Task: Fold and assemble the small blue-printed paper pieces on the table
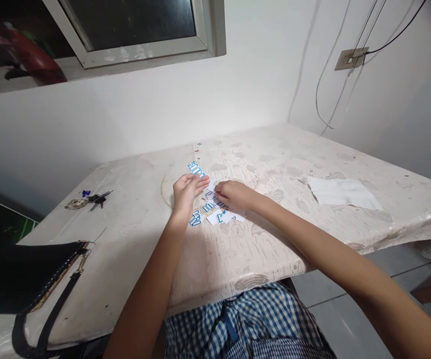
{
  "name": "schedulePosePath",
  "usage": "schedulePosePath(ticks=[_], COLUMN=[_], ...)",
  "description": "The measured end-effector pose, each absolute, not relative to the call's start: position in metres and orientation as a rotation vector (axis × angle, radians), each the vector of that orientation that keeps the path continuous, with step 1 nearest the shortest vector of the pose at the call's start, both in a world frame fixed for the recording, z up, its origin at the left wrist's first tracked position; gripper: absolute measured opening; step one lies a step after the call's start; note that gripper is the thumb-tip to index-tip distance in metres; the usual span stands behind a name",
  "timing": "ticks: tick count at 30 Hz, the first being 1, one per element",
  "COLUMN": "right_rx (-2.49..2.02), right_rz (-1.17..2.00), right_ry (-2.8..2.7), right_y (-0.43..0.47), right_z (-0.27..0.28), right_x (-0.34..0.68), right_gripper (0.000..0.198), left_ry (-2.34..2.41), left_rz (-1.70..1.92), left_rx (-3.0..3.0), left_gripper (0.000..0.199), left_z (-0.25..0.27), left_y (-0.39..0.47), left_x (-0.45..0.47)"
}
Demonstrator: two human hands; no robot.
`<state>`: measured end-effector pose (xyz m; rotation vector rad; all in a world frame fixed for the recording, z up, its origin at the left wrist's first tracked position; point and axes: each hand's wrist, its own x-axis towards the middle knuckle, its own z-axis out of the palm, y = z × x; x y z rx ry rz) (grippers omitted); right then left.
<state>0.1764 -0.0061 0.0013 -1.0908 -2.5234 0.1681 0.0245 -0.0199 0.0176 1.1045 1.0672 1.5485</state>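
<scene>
- At mid-frame I have the cards (214,218) in a loose scatter on the desk (286,159), just below and between the two hands; the right hand (227,195) is nearer, its fingers over the upper edge of the heap.
- One printed strip (195,168) sits apart, just above the left hand (190,188) in the frame — its long axis slants from upper left to lower right, towards the left fingertips.
- I read the left hand as half open, fingers stretched to the right; whether it grips the strip I cannot tell.
- The right hand is curled, fingers bent downward; its tips are hidden, so I cannot tell if it has a card.
- The cards look like thin, flat paper — white, with blue blocky outlines, overlapping at mixed angles.
- Beneath them, the desk's covering is pale and glossy, patterned with brownish leaf shapes.
- Right of frame: a white, ragged-edged cloth (344,193), lying flat. Left: small metal keys (99,199) and a smooth black bag (28,271).
</scene>
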Motion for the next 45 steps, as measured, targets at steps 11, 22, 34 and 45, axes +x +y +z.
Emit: schedulePosePath(ticks=[11, 22, 34, 45], right_rx=[-1.192, -1.077, -1.200, -1.167], right_rz=[0.672, 0.544, -0.286, -0.583], right_ry=[-2.079, -2.044, -2.105, -2.353], right_y=[0.004, 0.006, -0.014, -0.015], right_z=[0.007, 0.012, 0.016, 0.012], right_x=[0.185, 0.189, 0.182, 0.175], right_gripper=[0.016, 0.019, 0.027, 0.020], left_ry=[1.083, 1.105, 1.132, 1.120], left_rz=[1.592, 1.602, 1.215, 1.309], left_rx=[1.050, 1.027, 1.089, 1.154], left_gripper=[0.007, 0.007, 0.009, 0.012], left_z=[0.020, 0.023, 0.006, 0.010], left_y=[-0.021, -0.021, -0.019, -0.021], left_x=[0.025, 0.023, 0.027, 0.036])
